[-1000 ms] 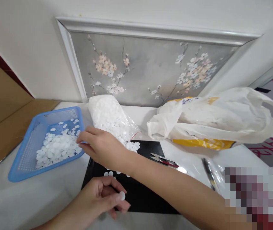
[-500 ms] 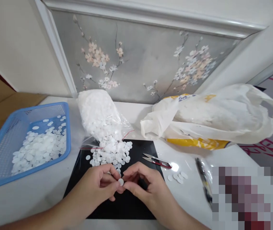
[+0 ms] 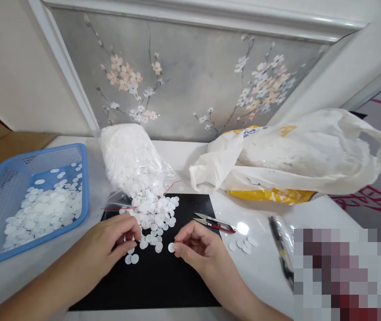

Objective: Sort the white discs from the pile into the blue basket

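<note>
A small white disc (image 3: 171, 247) is pinched between the thumb and fingers of my right hand (image 3: 199, 249), over the black mat (image 3: 163, 285). My left hand (image 3: 115, 236) is at the left edge of the loose pile of discs (image 3: 159, 211). Its fingers are loosely curled with a gap to the thumb, and I see nothing held there. Two loose discs (image 3: 132, 259) lie just below it. The pile spills from a clear zip bag (image 3: 130, 156) full of discs. Thread snips (image 3: 214, 223) with a red handle rest beyond my right hand.
At the left stands a blue basket (image 3: 84, 191) with many discs inside. A white and yellow plastic bag (image 3: 294, 160) lies at the back right. Several discs (image 3: 244, 244) and a dark pen-like tool (image 3: 281, 249) are on the white table (image 3: 260, 272) at the right.
My hands, together before, are now apart. The left has moved left, and the right keeps a disc at its fingertips. More of the pile shows. The view has shifted slightly.
</note>
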`<action>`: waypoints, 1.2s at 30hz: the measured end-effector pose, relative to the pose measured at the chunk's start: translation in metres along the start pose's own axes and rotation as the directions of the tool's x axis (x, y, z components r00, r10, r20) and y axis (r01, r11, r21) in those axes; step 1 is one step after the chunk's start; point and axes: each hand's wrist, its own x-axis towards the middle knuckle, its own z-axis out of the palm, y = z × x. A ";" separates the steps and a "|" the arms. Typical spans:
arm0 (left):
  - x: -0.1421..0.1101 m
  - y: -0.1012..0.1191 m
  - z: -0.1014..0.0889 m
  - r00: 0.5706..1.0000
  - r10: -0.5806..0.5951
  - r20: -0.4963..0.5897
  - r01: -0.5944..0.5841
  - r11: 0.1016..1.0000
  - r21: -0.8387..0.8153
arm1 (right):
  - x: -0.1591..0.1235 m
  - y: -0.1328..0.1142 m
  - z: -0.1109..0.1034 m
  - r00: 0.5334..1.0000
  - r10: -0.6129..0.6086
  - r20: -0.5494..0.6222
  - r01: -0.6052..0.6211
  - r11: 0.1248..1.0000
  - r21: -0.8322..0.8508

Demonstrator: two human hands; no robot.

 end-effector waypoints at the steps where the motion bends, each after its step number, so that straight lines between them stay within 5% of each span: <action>1: -0.002 -0.002 -0.004 1.000 0.006 0.023 -0.006 0.999 0.039 | 0.000 0.000 0.000 1.000 0.008 0.001 -0.008 1.000 -0.005; 4: -0.005 -0.007 -0.007 0.997 0.016 0.073 -0.023 0.995 0.095 | -0.002 -0.001 0.000 0.998 0.038 0.041 -0.039 0.998 0.040; 9: -0.006 -0.008 0.006 0.992 -0.029 0.120 0.019 0.996 0.084 | -0.002 -0.002 -0.005 0.986 0.064 0.154 -0.121 0.911 0.395; 12: -0.005 -0.007 0.013 0.987 -0.075 0.145 0.053 0.988 0.148 | 0.000 -0.002 -0.008 0.971 0.098 0.217 -0.184 0.888 0.422; 15: -0.005 -0.005 0.015 0.988 -0.046 0.151 0.019 0.985 0.174 | 0.001 -0.001 -0.009 0.963 0.129 0.238 -0.166 0.975 0.144; 17: -0.004 -0.003 0.015 0.992 -0.015 0.122 -0.002 0.991 0.132 | -0.002 0.002 -0.008 0.978 0.059 0.200 -0.019 0.980 -0.198; 20: -0.001 0.002 0.016 0.990 -0.031 0.136 0.054 0.984 -0.167 | -0.011 0.005 -0.006 0.944 -0.206 0.259 0.324 0.731 -0.600; 23: 0.004 0.011 0.020 0.969 -0.041 0.242 0.184 0.776 -0.603 | -0.018 0.003 -0.013 0.846 -0.337 0.413 0.530 0.449 -0.719; 26: 0.011 0.021 0.027 0.969 -0.052 0.242 0.223 0.607 -0.763 | -0.014 -0.004 -0.034 0.849 -0.376 0.372 0.496 0.320 -0.807; 30: 0.019 0.030 0.038 0.970 -0.077 0.231 0.239 0.492 -0.837 | 0.008 -0.008 -0.068 0.907 -0.400 0.130 0.205 0.151 -0.967; 32: 0.022 0.031 0.042 0.964 -0.080 0.254 0.262 0.452 -0.853 | 0.016 -0.007 -0.078 0.930 -0.358 0.085 0.152 0.162 -0.975; 36: 0.024 0.034 0.046 0.942 -0.121 0.314 0.336 0.395 -0.855 | 0.013 -0.005 -0.077 0.929 -0.341 0.141 0.250 0.301 -0.920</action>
